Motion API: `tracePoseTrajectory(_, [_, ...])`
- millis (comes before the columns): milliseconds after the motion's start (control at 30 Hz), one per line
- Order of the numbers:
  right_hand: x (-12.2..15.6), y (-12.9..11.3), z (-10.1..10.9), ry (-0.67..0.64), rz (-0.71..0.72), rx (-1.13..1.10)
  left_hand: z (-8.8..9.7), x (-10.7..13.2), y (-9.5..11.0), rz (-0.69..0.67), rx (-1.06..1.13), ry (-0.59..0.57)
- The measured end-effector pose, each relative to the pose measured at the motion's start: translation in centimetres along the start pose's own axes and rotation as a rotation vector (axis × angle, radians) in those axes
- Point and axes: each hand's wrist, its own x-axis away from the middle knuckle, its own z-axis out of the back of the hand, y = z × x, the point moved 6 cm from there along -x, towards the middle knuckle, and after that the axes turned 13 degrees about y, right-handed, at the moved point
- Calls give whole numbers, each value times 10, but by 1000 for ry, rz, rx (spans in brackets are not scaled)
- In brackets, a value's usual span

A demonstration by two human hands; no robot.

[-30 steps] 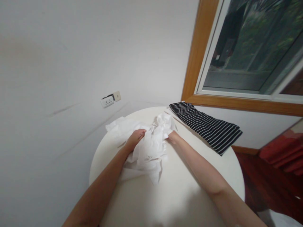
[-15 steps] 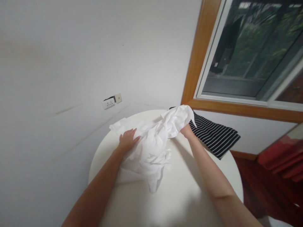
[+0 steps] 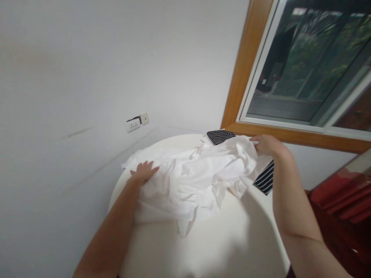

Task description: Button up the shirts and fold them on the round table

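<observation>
A crumpled white garment (image 3: 191, 181) lies spread across a round white table (image 3: 232, 239). My left hand (image 3: 142, 172) rests flat on the garment's left part, fingers stretched out. My right hand (image 3: 267, 144) is raised at the right, closed on the garment's far right edge and holding it stretched over a folded black-and-white striped cloth (image 3: 219, 136). The striped cloth is mostly hidden under the white fabric; one corner shows at the back and another strip (image 3: 265, 180) at the right.
The table stands in a corner against a white wall with a power socket (image 3: 133, 124). A wood-framed window (image 3: 290, 131) is at the back right. Dark red floor and red fabric (image 3: 344, 193) lie to the right of the table.
My right hand pulled the white garment's edge up and to the right, spreading it over the striped cloth. My left hand slid left and flattened on the fabric.
</observation>
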Motion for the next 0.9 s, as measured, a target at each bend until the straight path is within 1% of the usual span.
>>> tracePoseTrajectory(67, [-4, 7, 3, 77, -94, 124, 0, -1, -3, 10, -3, -22])
tracePoseTrajectory(100, [-4, 4, 1, 137, -110, 166, 1, 0, -4, 23, -6, -38])
tracePoseTrajectory(133, [-3, -3, -4, 204, -93, 192, 2, 1, -5, 46, -8, -52])
tracePoseTrajectory(167, [0, -14, -11, 266, -44, 203, 3, 3, -8, 81, -11, -61])
tracePoseTrajectory(200, [5, -28, -22, 296, 60, 210, 6, 6, -11, 128, -15, -62])
tracePoseTrajectory(267, [19, -52, -49, 254, 265, 195, 14, 13, -19, 240, -28, -47])
tracePoseTrajectory(300, [27, -59, -59, 257, 311, 185, 19, 17, -23, 287, -38, -35])
tracePoseTrajectory(333, [34, -61, -67, 257, 314, 175, 25, 21, -25, 312, -53, -18])
tracePoseTrajectory(367, [40, -60, -73, 245, 288, 164, 31, 24, -24, 311, -71, 12])
tracePoseTrajectory(433, [51, -49, -79, 193, 178, 156, 45, 24, -13, 227, -102, 125])
tracePoseTrajectory(500, [61, -34, -79, 122, 58, 175, 55, 21, 11, 55, -91, 265])
tracePoseTrajectory(533, [65, -26, -77, 89, 0, 194, 57, 20, 26, -50, -62, 315])
tracePoseTrajectory(567, [70, -19, -74, 54, -54, 212, 55, 19, 42, -159, -20, 333])
tracePoseTrajectory(633, [79, -8, -72, -33, -132, 224, 42, 20, 70, -343, 57, 295])
tracePoseTrajectory(700, [85, -6, -76, -146, -141, 179, 22, 24, 89, -441, 82, 218])
tracePoseTrajectory(767, [88, -13, -83, -228, -93, 108, 2, 29, 96, -464, 65, 151])
tracePoseTrajectory(800, [87, -18, -86, -243, -68, 84, -6, 31, 96, -459, 55, 125])
tracePoseTrajectory(833, [85, -24, -89, -240, -49, 72, -12, 34, 95, -449, 50, 101])
tracePoseTrajectory(900, [78, -36, -90, -185, -23, 67, -18, 37, 93, -415, 57, 59])
